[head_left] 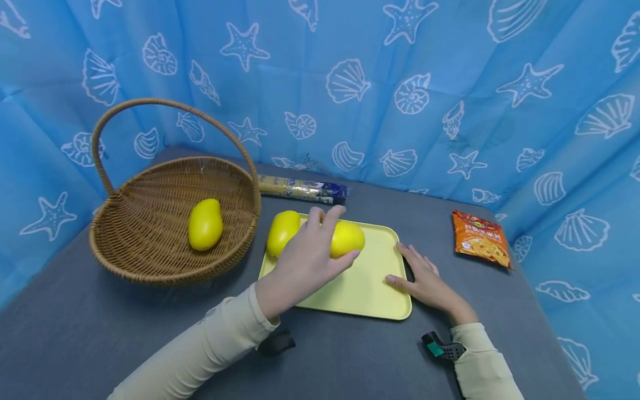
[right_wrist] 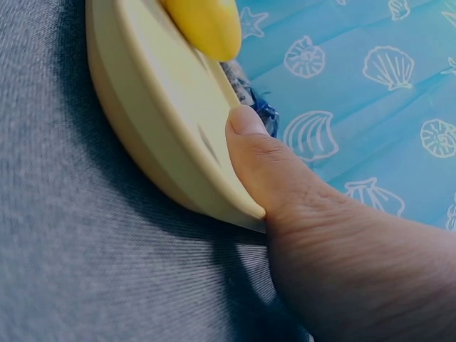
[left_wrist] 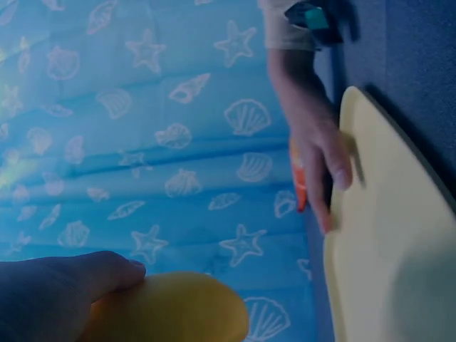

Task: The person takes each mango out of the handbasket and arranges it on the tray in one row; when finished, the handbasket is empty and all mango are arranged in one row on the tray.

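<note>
My left hand [head_left: 307, 250] grips a yellow mango [head_left: 348, 239] over the pale yellow tray [head_left: 370, 283]; the left wrist view shows the thumb along the held mango [left_wrist: 178, 310]. Behind that hand, at the tray's left end, lies another mango [head_left: 283, 230], partly covered by the hand. A third mango [head_left: 205, 224] sits inside the wicker basket [head_left: 145, 216]. At the tray's right side my right hand [head_left: 425, 282] rests with fingers extended, touching the rim. In the right wrist view its thumb [right_wrist: 267, 167] reaches over the tray's edge [right_wrist: 178, 107].
The basket's tall arched handle [head_left: 165, 101] rises left of the tray. A long clear packet with a blue end [head_left: 302, 190] lies behind the tray. To the right is an orange snack bag [head_left: 481, 239]. A blue shell-patterned curtain [head_left: 370, 122] hangs along the table's back.
</note>
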The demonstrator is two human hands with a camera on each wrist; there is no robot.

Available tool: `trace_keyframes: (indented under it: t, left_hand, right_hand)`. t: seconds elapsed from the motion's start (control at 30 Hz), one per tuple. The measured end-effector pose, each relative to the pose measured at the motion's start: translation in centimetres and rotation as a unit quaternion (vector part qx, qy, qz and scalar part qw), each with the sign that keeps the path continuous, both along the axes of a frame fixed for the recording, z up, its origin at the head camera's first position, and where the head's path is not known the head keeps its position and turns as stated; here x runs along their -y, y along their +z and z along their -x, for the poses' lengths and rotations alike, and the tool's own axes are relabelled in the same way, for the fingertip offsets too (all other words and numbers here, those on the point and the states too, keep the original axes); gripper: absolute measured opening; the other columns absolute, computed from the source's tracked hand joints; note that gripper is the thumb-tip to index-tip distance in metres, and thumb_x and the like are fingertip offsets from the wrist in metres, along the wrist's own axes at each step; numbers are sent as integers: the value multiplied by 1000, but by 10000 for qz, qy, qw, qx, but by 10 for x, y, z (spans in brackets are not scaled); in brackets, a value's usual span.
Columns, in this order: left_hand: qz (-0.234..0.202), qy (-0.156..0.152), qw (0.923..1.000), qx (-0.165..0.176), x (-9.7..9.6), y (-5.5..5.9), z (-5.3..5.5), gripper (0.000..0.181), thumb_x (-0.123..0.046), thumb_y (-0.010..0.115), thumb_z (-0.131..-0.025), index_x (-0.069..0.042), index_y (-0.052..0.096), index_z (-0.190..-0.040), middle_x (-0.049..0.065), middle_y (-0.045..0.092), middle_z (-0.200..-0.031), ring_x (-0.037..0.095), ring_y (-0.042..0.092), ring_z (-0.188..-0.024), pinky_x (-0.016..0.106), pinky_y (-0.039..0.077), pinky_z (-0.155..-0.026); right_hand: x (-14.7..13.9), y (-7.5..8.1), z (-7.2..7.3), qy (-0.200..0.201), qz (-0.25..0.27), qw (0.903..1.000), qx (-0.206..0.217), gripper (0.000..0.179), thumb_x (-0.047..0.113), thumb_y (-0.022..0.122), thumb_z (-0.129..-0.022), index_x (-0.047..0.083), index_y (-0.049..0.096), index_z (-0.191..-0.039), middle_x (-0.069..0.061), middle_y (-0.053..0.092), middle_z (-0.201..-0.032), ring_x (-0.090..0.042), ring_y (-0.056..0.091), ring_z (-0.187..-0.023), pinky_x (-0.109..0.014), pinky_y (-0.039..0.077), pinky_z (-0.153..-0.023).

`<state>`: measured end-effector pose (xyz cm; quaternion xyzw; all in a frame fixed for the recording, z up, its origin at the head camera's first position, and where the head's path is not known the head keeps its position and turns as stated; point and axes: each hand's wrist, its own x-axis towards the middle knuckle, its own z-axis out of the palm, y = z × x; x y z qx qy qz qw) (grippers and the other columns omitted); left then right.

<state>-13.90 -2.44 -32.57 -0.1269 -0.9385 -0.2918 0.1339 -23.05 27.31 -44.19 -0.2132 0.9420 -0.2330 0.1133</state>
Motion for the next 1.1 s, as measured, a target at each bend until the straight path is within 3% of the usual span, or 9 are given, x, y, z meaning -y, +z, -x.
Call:
trace_keyframes:
  t: [0.2,0.33,0.47,0.63,0.83,1.1]
  left_hand:
    - [838,93,9955,-422,-14,-19,17,58,-47,66,-86,-15,52,-133,11,48,-110,16,47,-69,24,42,-57]
    - [1301,280,9904,-363,-22,-30,26,60,-50,65,-86,-15,52,-134,12,49,-111,19,49,-75,29,45,-63]
    - [1488,496,9875,-178,-29,-41,31,61,-51,65,-86,-15,51,-133,13,51,-113,21,51,-79,34,46,-68]
    - [1608,535,9855,-61,-37,-54,36,59,-51,65,-86,-13,51,-128,12,54,-113,23,55,-79,35,48,-68]
    - [1998,487,9785,122,-43,-64,41,62,-52,64,-86,-25,45,-139,11,51,-119,23,53,-80,31,48,-64]
    - [2409,603,9687,-5,-46,-74,41,58,-58,62,-85,-23,50,-130,10,50,-114,21,52,-74,29,46,-58]
  right_hand:
    - [2,1,1,20,-27,10000,10,93,57,59,-87,13,12,-155,-16,15,-159,-40,6,-145,-66,2,-109]
    - [1,2,1,-3,-11,10000,-17,91,56,59,-88,13,13,-155,-16,15,-159,-40,7,-146,-66,2,-109]
    - [2,2,1,52,25,10000,-56,90,54,59,-88,12,14,-154,-16,16,-159,-40,7,-145,-66,3,-109]
    - [1,0,0,42,37,10000,-4,90,54,59,-89,13,14,-154,-16,15,-159,-40,6,-145,-66,2,-109]
    - [0,1,-1,-14,51,10000,29,89,54,59,-89,14,14,-155,-17,15,-159,-41,6,-145,-67,2,-108]
    - [0,2,0,-66,43,9999,93,90,56,59,-88,15,14,-155,-18,13,-159,-42,5,-145,-68,1,-107]
